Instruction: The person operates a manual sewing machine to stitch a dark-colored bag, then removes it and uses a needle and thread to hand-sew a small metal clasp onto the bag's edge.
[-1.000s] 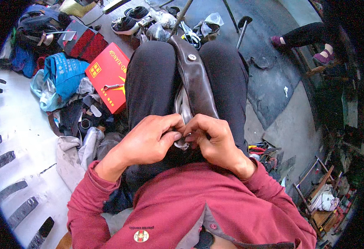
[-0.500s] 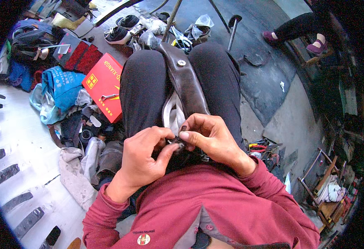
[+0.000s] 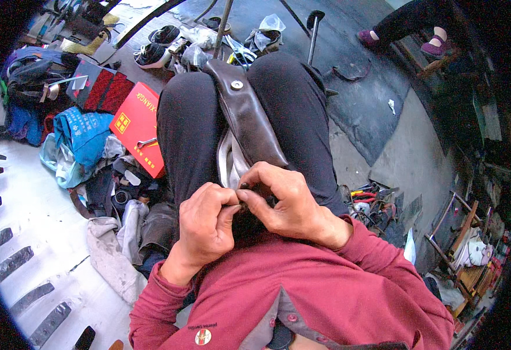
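Note:
Along my lap, between the thighs, lies a dark brown leather bag (image 3: 252,119) with a round metal snap (image 3: 236,85) near its far end. A whitish strip (image 3: 229,160) shows along its left side. At the bag's near end my left hand (image 3: 206,219) is closed, thumb pressed to the curled fingers. My right hand (image 3: 287,201) meets it fingertip to fingertip, thumb and forefinger pinching something small and dark. What both hands grip is mostly hidden behind the fingers.
A red box (image 3: 141,128) with a small metal tool on it lies left of my knees, near a blue bag (image 3: 83,134) and cloths. Pliers and other tools (image 3: 366,198) lie at right. Shoes (image 3: 150,55) stand beyond my knees. Another person's feet (image 3: 433,46) are at far right.
My hands have drawn together and the left fingers have curled in, covering the dark piece that showed between them. The whole view has shifted a little, with my knees now farther left.

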A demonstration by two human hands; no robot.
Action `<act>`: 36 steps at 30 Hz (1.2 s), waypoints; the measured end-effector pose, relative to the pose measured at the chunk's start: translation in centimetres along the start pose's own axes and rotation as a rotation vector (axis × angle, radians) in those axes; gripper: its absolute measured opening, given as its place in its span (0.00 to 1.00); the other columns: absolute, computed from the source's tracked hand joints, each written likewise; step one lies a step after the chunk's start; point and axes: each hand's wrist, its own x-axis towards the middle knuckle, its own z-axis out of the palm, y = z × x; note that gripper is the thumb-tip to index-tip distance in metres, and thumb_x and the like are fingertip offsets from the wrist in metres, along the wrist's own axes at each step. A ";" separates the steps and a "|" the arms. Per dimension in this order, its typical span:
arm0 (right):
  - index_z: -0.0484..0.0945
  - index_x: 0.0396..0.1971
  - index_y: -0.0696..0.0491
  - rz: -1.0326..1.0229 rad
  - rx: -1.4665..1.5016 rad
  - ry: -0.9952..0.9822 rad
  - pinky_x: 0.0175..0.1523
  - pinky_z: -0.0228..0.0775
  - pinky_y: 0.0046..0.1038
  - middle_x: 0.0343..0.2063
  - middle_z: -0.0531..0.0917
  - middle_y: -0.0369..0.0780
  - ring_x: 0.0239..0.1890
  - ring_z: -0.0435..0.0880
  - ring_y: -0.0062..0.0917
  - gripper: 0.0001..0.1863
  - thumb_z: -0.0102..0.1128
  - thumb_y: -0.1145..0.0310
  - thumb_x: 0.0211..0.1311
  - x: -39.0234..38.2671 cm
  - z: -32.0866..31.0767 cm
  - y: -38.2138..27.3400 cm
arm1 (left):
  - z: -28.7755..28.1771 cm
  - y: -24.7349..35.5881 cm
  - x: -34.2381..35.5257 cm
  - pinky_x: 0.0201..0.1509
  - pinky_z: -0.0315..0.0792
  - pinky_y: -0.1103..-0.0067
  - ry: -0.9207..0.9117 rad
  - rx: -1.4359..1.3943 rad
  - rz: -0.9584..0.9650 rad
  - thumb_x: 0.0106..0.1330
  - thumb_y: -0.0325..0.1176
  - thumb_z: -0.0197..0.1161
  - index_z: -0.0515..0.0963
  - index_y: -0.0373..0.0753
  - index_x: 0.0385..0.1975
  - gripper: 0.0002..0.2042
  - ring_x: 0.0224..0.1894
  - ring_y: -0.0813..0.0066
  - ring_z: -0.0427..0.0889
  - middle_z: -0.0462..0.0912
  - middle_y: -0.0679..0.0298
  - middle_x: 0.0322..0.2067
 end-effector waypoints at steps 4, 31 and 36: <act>0.79 0.36 0.58 0.338 0.194 -0.132 0.29 0.70 0.22 0.27 0.81 0.34 0.27 0.79 0.12 0.08 0.67 0.69 0.69 -0.1 -0.5 -0.4 | 0.1 -0.5 -0.6 0.29 0.71 0.69 0.025 -0.062 -0.043 0.64 0.23 0.65 0.74 0.36 0.33 0.06 0.26 0.56 0.78 0.75 0.57 0.25; 0.77 0.39 0.57 0.540 0.556 -0.225 0.34 0.76 0.21 0.30 0.82 0.34 0.30 0.82 0.15 0.10 0.66 0.67 0.72 -0.1 -0.8 0.5 | -2.1 -0.3 0.0 0.38 0.73 0.85 -0.127 -0.526 -0.571 0.72 0.29 0.66 0.78 0.33 0.42 0.07 0.33 0.87 0.78 0.81 0.70 0.30; 0.77 0.38 0.57 0.521 0.608 -0.143 0.32 0.76 0.22 0.27 0.83 0.35 0.29 0.83 0.15 0.08 0.68 0.70 0.70 0.0 -0.5 0.4 | -3.0 -1.4 1.5 0.44 0.78 0.83 -0.322 -0.661 -0.674 0.70 0.26 0.68 0.80 0.32 0.45 0.08 0.38 0.84 0.83 0.85 0.67 0.35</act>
